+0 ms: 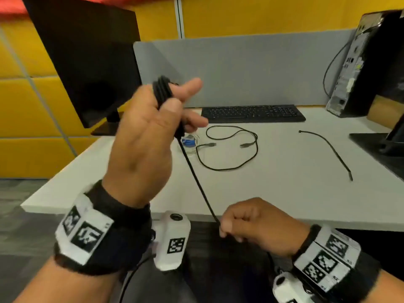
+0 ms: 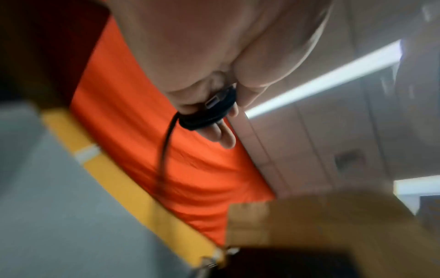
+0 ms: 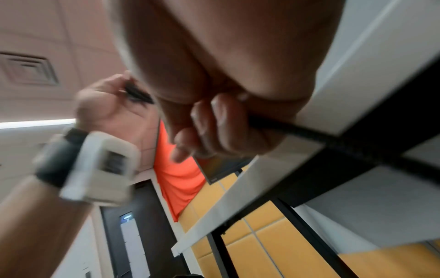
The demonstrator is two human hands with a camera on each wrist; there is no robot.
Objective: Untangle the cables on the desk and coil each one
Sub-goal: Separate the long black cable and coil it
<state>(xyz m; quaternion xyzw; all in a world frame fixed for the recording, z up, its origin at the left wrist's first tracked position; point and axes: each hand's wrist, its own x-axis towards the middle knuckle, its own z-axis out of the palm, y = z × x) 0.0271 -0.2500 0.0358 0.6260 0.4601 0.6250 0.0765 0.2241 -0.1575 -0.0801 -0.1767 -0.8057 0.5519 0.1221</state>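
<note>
A black cable (image 1: 196,178) runs taut between my two hands, in front of the white desk (image 1: 284,193). My left hand (image 1: 172,103) is raised, with several turns of that cable wound round its fingers as a coil (image 1: 162,89). The thumb presses on the coil. In the left wrist view the coil (image 2: 209,114) holds a USB plug (image 2: 213,102) against the fingers. Below it, at the desk's front edge, my right hand (image 1: 227,230) pinches the free strand; its curled fingers (image 3: 214,127) grip the cable (image 3: 297,131). A loose black USB cable (image 1: 231,149) lies looped on the desk.
A short black cable (image 1: 328,149) lies to the right on the desk. A white and blue bundle (image 1: 190,143) sits behind my left hand. At the back are a keyboard (image 1: 253,113), a monitor (image 1: 91,62) and a PC tower (image 1: 367,62). A second monitor base (image 1: 380,147) is at far right.
</note>
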